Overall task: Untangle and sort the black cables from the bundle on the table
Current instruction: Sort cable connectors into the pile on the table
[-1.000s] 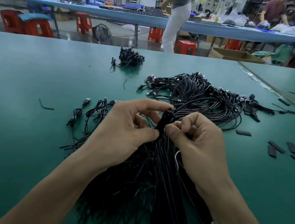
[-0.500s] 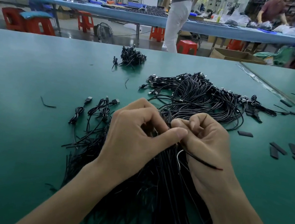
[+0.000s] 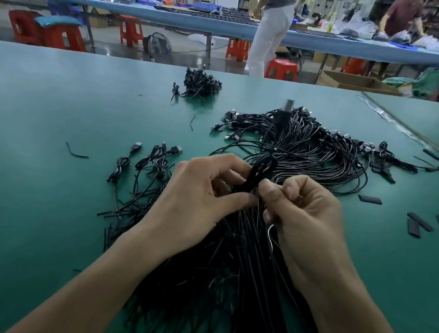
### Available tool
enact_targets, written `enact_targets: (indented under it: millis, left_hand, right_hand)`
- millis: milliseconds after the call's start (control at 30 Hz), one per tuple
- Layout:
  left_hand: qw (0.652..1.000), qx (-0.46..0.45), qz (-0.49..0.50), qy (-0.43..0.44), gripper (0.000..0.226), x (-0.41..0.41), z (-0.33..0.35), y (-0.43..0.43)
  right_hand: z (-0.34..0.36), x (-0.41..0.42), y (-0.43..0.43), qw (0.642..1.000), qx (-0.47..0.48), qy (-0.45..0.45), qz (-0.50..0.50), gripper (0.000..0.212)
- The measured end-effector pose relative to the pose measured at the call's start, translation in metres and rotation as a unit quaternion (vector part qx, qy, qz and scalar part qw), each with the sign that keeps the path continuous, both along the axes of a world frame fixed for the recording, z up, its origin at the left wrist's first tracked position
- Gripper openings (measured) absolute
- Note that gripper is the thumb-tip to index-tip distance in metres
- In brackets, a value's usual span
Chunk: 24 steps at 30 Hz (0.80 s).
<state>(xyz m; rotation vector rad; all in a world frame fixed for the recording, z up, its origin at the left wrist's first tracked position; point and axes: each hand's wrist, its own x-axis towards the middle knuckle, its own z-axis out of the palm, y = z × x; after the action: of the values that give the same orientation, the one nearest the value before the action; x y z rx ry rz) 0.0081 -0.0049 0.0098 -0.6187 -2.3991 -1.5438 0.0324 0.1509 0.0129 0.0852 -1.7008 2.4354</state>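
At the centre of the frame the left hand (image 3: 198,191) and the right hand (image 3: 306,213) met over the bundle (image 3: 226,278). Each grip was closed on the same looped cable (image 3: 260,171). The left pinched it between thumb and forefinger, and the right thumb pressed its lower part against curled fingers. The loop stood upright just above both grips, its bend uppermost. One strand ran on toward the top of the frame to a blurred plug (image 3: 286,111) lifted over the far pile (image 3: 311,152).

Below the hands the bundle lay on the smooth green counter (image 3: 32,171). Its long axis ran from the grips down to the bottom edge, with thin matte black strands fanning out to the lower left.

The far pile, right of centre in the upper half, was made of long curved loops with metal-tipped plugs along its upper and left edges. Left of the left hand lay a few small coiled cables (image 3: 155,164), their plugs pointing to the upper right. A small dark heap (image 3: 199,83) sat near the counter's far edge, and flat black strips (image 3: 421,223) lay scattered at the right.
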Motion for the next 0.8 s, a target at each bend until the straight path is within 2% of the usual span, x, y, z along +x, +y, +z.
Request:
enact_targets:
  millis: [133,200,267,367,433,500,567,633,700,800]
  left_hand:
    - [0.994,-0.070,0.019,0.083,0.025,-0.002,0.003,-0.007]
    - [0.994,-0.070,0.011,0.088,0.025,-0.004,0.004,-0.010]
    - [0.998,-0.031,0.013,0.055,0.024,-0.008,0.003,-0.012]
    - [0.992,0.058,0.112,0.020,0.025,-0.018,0.001,-0.025]
    - [0.975,0.128,0.184,-0.001,0.021,-0.028,-0.002,-0.041]
    - [0.952,0.189,0.237,-0.027,0.023,-0.036,-0.007,-0.057]
    - [0.932,0.239,0.267,-0.054,0.024,-0.041,-0.015,-0.069]
    - [0.916,0.266,0.292,-0.074,0.024,-0.045,-0.024,-0.076]
    - [0.902,0.282,0.315,-0.088,0.020,-0.050,-0.031,-0.080]
    - [0.902,0.242,0.342,-0.106,0.013,-0.060,-0.039,-0.082]
  right_hand:
    - [-0.001,-0.002,0.002,0.993,-0.073,-0.067,0.071,0.025]
    - [-0.001,-0.002,0.003,0.990,-0.079,-0.075,0.088,0.023]
    - [0.000,-0.002,0.005,0.993,-0.040,-0.074,0.079,0.021]
    - [-0.004,-0.004,0.009,0.993,0.041,-0.097,0.060,0.011]
    - [-0.008,-0.006,0.011,0.984,0.134,-0.112,0.044,0.007]
    - [-0.013,-0.006,0.012,0.956,0.276,-0.099,0.025,0.017]
    - [-0.020,-0.004,0.011,0.894,0.443,-0.059,-0.002,0.016]
    - [-0.026,-0.001,0.008,0.823,0.567,-0.042,-0.017,0.007]
    - [-0.031,0.002,0.002,0.781,0.623,-0.040,-0.016,0.020]
    - [-0.035,0.004,-0.003,0.776,0.628,-0.026,-0.051,0.031]
